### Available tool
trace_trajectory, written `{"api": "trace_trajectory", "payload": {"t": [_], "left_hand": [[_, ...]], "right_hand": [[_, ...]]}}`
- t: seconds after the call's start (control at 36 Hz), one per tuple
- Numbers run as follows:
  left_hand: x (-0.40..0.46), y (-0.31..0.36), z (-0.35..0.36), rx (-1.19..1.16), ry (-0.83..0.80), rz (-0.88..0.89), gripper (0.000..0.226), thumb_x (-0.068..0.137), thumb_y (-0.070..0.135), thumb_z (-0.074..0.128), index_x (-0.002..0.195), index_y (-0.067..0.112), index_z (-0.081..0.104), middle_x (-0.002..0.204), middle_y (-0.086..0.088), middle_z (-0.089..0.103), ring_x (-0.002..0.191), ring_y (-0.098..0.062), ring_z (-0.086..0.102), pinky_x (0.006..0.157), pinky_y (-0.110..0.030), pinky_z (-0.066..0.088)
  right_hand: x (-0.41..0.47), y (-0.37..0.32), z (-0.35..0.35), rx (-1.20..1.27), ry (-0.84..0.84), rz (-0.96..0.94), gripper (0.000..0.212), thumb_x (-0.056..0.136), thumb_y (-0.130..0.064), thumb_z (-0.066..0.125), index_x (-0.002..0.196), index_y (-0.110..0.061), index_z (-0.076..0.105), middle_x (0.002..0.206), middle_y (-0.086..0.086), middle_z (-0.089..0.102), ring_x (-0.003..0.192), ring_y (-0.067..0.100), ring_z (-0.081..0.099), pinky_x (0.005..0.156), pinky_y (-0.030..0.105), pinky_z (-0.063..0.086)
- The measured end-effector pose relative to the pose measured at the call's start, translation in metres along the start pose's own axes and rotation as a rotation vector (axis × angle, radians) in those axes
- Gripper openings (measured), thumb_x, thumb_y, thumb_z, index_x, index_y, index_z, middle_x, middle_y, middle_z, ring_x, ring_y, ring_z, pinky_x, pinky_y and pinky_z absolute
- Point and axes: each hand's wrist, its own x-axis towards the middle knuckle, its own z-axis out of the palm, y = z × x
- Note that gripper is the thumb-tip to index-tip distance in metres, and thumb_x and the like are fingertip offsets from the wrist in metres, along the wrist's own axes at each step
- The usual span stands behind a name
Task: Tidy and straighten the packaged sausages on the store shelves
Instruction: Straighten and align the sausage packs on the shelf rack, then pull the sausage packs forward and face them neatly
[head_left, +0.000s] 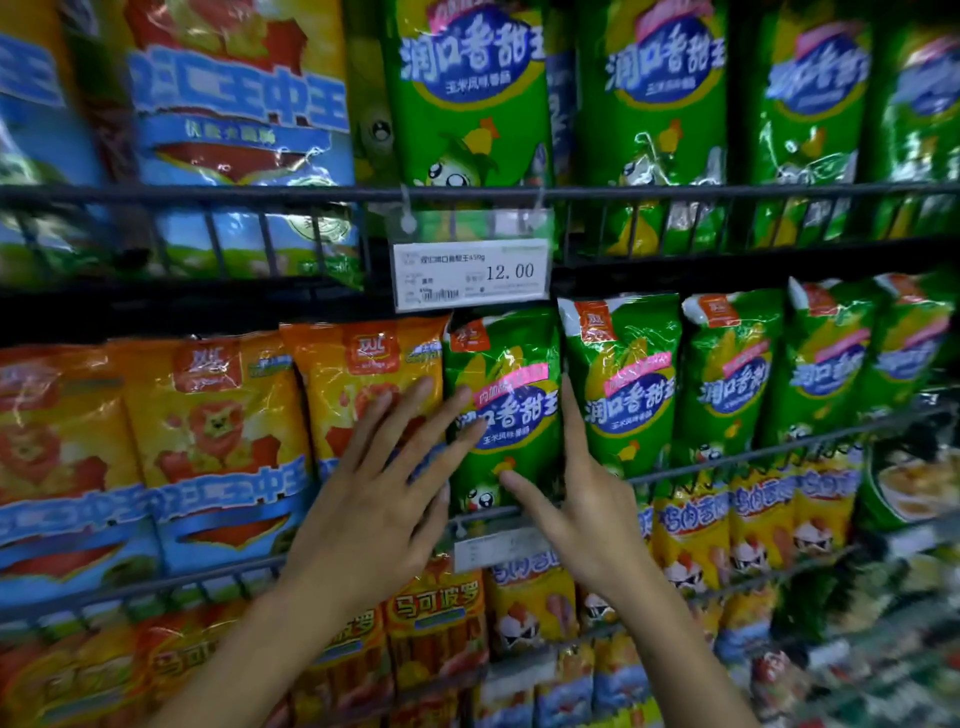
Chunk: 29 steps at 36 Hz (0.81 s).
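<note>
Head view: both hands up at the middle shelf, framing one green sausage pack (506, 410) that stands upright behind the wire front rail (727, 460). Left hand (384, 488) lies flat w/ fingers straight & spread; fingertips rest across the seam between that green pack and the orange sausage pack (363, 395) just to its left, nothing gripped. Right hand (576, 499) also splayed wide, index finger running up the green pack's right edge, in the gap next to the neighbouring green pack (623, 379); thumb points left across the pack's lower front, near the rail. No pinch or curl on either hand. More green packs (737, 364) continue to the right, leaning a bit; orange/blue packs (208, 447) fill the row to the left. Hanging from the upper shelf's rail, a price tag (471, 273) reading 12.00 sits directly above the framed pack and covers its top edge. Upper shelf: tall green packs (652, 104) right, blue/yellow packs (234, 93) left. Lower shelf: yellow packs (691, 525) & orange sausage bundles (436, 623), partly hidden by both forearms. A second small tag (493, 548) on the mid rail is blurred, unreadable.
</note>
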Motion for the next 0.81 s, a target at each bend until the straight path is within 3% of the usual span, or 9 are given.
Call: {"api": "trace_trajectory", "payload": {"t": [0.19, 0.22, 0.28, 0.33, 0.36, 0.39, 0.42, 0.53, 0.81], "left_hand": [[0.002, 0.003, -0.003, 0.053, -0.06, -0.012, 0.066, 0.102, 0.031, 0.046, 0.161, 0.025, 0.017, 0.17, 0.001, 0.007, 0.156, -0.03, 0.004, 0.124, -0.056, 0.013], [0.002, 0.004, -0.003, 0.053, -0.067, -0.019, 0.067, 0.102, 0.031, 0.047, 0.161, 0.026, 0.016, 0.17, 0.001, 0.007, 0.156, -0.03, 0.004, 0.124, -0.057, 0.014], [0.002, 0.005, -0.004, 0.053, -0.073, -0.023, 0.067, 0.102, 0.031, 0.047, 0.161, 0.026, 0.017, 0.17, 0.001, 0.007, 0.156, -0.03, 0.004, 0.124, -0.058, 0.015], [0.002, 0.005, -0.005, 0.071, -0.075, -0.023, 0.067, 0.102, 0.03, 0.048, 0.161, 0.026, 0.018, 0.17, 0.001, 0.007, 0.156, -0.03, 0.004, 0.124, -0.058, 0.013], [0.003, 0.006, -0.005, 0.08, -0.078, -0.024, 0.067, 0.102, 0.03, 0.049, 0.161, 0.026, 0.018, 0.17, 0.001, 0.008, 0.156, -0.03, 0.004, 0.124, -0.058, 0.013], [0.003, 0.007, -0.005, 0.086, -0.082, -0.028, 0.066, 0.102, 0.03, 0.049, 0.161, 0.026, 0.019, 0.17, 0.001, 0.008, 0.156, -0.03, 0.004, 0.124, -0.058, 0.012], [0.004, 0.007, -0.005, 0.089, -0.084, -0.034, 0.066, 0.101, 0.029, 0.048, 0.161, 0.026, 0.019, 0.17, 0.001, 0.008, 0.156, -0.031, 0.003, 0.124, -0.058, 0.012], [0.005, 0.008, -0.002, 0.108, -0.075, -0.045, 0.065, 0.102, 0.028, 0.048, 0.161, 0.026, 0.019, 0.17, 0.002, 0.009, 0.156, -0.031, 0.002, 0.124, -0.059, 0.01], [0.005, 0.011, -0.003, 0.122, -0.082, -0.056, 0.066, 0.102, 0.027, 0.048, 0.161, 0.027, 0.018, 0.17, 0.003, 0.007, 0.156, -0.031, -0.001, 0.124, -0.059, 0.011]], "right_hand": [[0.001, 0.002, -0.001, 0.033, 0.027, -0.026, 0.087, 0.101, -0.055, 0.05, 0.159, -0.037, -0.011, 0.057, -0.011, 0.049, 0.058, 0.007, 0.056, 0.043, 0.016, 0.028], [0.001, 0.002, -0.001, 0.024, 0.034, -0.04, 0.085, 0.101, -0.055, 0.049, 0.159, -0.036, -0.011, 0.068, -0.005, 0.061, 0.059, 0.006, 0.056, 0.042, 0.015, 0.029], [0.0, 0.002, 0.002, 0.022, 0.036, -0.045, 0.086, 0.099, -0.057, 0.048, 0.159, -0.036, -0.011, 0.122, 0.01, 0.067, 0.065, 0.0, 0.06, 0.048, 0.011, 0.036], [-0.003, -0.001, 0.006, 0.054, 0.048, -0.028, 0.089, 0.099, -0.057, 0.051, 0.158, -0.038, -0.012, 0.164, 0.0, 0.029, 0.117, -0.007, 0.054, 0.08, 0.017, 0.049], [-0.004, -0.002, 0.008, 0.061, 0.07, -0.039, 0.089, 0.099, -0.053, 0.054, 0.159, -0.036, -0.01, 0.168, -0.004, 0.013, 0.143, -0.004, 0.029, 0.096, 0.025, 0.043], [-0.005, -0.002, 0.01, 0.058, 0.102, -0.068, 0.089, 0.099, -0.048, 0.056, 0.16, -0.03, -0.006, 0.169, -0.004, 0.005, 0.152, 0.002, 0.01, 0.107, 0.03, 0.036], [-0.007, -0.001, 0.011, 0.046, 0.127, -0.105, 0.087, 0.099, -0.043, 0.058, 0.161, -0.024, 0.001, 0.169, -0.003, 0.003, 0.155, 0.009, 0.004, 0.114, 0.033, 0.03], [-0.007, 0.006, 0.017, -0.071, 0.124, -0.215, 0.074, 0.1, -0.038, 0.054, 0.16, -0.016, 0.018, 0.169, 0.002, 0.007, 0.156, 0.025, 0.006, 0.125, 0.048, 0.016], [-0.011, 0.006, 0.02, -0.176, 0.101, -0.21, 0.074, 0.101, -0.043, 0.045, 0.161, -0.014, 0.013, 0.17, 0.005, 0.002, 0.156, 0.025, 0.004, 0.127, 0.041, 0.005]]}}
